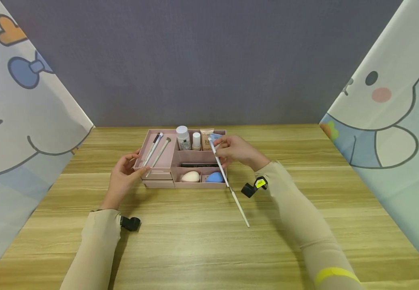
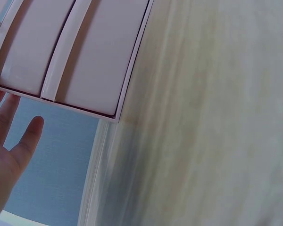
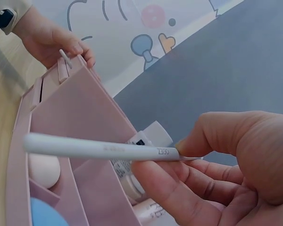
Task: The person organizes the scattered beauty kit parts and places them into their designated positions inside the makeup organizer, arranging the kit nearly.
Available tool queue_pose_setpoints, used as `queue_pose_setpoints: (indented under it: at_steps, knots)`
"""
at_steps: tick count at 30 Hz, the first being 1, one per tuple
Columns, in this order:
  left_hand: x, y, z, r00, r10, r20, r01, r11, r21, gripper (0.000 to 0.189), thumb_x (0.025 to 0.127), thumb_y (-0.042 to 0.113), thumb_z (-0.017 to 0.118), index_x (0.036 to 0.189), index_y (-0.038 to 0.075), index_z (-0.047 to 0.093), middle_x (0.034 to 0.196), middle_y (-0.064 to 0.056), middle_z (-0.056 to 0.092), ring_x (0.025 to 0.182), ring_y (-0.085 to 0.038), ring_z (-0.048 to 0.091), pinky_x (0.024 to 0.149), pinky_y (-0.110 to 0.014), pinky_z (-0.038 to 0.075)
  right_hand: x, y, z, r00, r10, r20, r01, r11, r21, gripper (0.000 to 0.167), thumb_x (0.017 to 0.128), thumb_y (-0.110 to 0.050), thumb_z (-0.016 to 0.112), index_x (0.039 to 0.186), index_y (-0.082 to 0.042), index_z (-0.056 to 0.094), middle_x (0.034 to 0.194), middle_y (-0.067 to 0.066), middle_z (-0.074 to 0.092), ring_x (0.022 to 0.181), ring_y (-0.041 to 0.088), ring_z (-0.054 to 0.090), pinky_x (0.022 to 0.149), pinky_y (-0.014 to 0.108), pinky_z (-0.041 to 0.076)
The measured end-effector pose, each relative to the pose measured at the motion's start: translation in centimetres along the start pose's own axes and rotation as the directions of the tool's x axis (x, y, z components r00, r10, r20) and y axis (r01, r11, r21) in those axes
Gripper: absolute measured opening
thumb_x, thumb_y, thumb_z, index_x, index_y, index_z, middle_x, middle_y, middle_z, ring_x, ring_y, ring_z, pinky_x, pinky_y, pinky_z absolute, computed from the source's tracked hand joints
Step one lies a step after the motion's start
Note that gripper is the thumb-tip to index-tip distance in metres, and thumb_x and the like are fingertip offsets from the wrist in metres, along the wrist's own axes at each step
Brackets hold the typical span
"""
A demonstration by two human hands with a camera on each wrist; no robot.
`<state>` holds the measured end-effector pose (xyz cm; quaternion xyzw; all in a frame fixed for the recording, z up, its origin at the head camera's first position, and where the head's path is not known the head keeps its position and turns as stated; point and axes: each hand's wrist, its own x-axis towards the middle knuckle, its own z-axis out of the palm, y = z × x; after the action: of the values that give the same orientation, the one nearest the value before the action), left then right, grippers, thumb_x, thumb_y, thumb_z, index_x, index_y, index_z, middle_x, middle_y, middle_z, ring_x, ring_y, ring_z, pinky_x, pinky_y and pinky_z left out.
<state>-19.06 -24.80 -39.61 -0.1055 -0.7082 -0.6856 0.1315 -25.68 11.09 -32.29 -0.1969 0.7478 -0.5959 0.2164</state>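
A pink makeup organizer [image 1: 178,155] stands on the table, with several thin makeup brushes [image 1: 161,152] in its left top tray. My left hand [image 1: 124,175] rests against the organizer's left side, thumb near the front corner; in the left wrist view its fingers [image 2: 4,117] look fairly straight. Over the right end, my right hand [image 1: 236,151] pinches a slim white-handled makeup brush [image 3: 99,147] between thumb and fingers. Below that handle in the head view runs another white length [image 1: 240,209]; I cannot tell whether it is joined. The held brush's bristles are hidden.
In the organizer's back row stand a white bottle [image 1: 183,139], a smaller white-capped bottle [image 1: 196,141] and a beige tube [image 1: 206,139]. A cream sponge [image 1: 190,176] and a blue sponge [image 1: 214,177] sit in front. A grey panel [image 1: 209,60] rises behind the table.
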Motion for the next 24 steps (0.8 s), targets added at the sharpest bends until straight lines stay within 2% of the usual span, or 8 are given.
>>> queue_pose_setpoints:
  at_steps: [7,11,14,20,24]
  knots:
    - [0.0,-0.1,0.0,1.0,-0.003,0.001,0.003,1.0,-0.003,0.035,0.087,-0.011,0.07,0.117,-0.005,0.051,0.152,-0.016,0.044,0.133,-0.014,0.048,0.088,-0.017,0.049,0.8,-0.8,0.7,1.0,-0.025,0.0,0.025,0.999,-0.036,0.039,0.091,0.006,0.053,0.129,0.015,0.047,0.077,0.007,0.061,0.062,0.015,0.059,0.059,0.032,0.059]
    - [0.0,-0.1,0.0,1.0,0.003,0.002,-0.003,1.0,-0.013,0.036,0.087,-0.012,0.069,0.117,-0.007,0.049,0.152,-0.018,0.043,0.132,-0.013,0.049,0.089,-0.017,0.049,1.4,-1.2,1.1,1.0,-0.018,0.002,0.018,1.0,-0.022,0.039,0.091,0.006,0.054,0.129,0.014,0.048,0.076,0.007,0.061,0.06,0.014,0.058,0.058,0.032,0.058]
    - [0.0,-0.1,0.0,1.0,-0.003,0.005,0.004,1.0,-0.012,0.036,0.088,-0.012,0.068,0.117,-0.006,0.049,0.152,-0.018,0.042,0.13,-0.01,0.05,0.086,-0.017,0.05,1.8,-1.4,1.5,1.0,-0.016,0.004,0.016,1.0,0.002,0.039,0.091,0.008,0.054,0.129,0.014,0.049,0.08,0.012,0.063,0.06,0.013,0.059,0.057,0.031,0.058]
    - [0.0,0.0,0.0,1.0,-0.012,0.002,0.012,1.0,0.005,0.035,0.088,-0.01,0.069,0.117,-0.006,0.05,0.152,-0.018,0.042,0.129,-0.011,0.051,0.087,-0.017,0.05,2.4,-1.8,2.1,1.0,-0.02,-0.008,0.02,1.0,0.023,0.038,0.09,0.009,0.055,0.127,0.015,0.049,0.097,0.029,0.063,0.061,0.014,0.061,0.057,0.031,0.058]
    - [0.1,0.0,0.1,1.0,-0.009,-0.002,0.009,1.0,0.01,0.036,0.087,-0.011,0.069,0.117,-0.006,0.049,0.152,-0.018,0.043,0.13,-0.011,0.05,0.088,-0.017,0.049,2.8,-2.1,2.6,1.0,-0.018,-0.018,0.018,1.0,0.015,0.037,0.089,0.008,0.056,0.125,0.013,0.051,0.087,0.018,0.065,0.062,0.015,0.061,0.057,0.03,0.058]
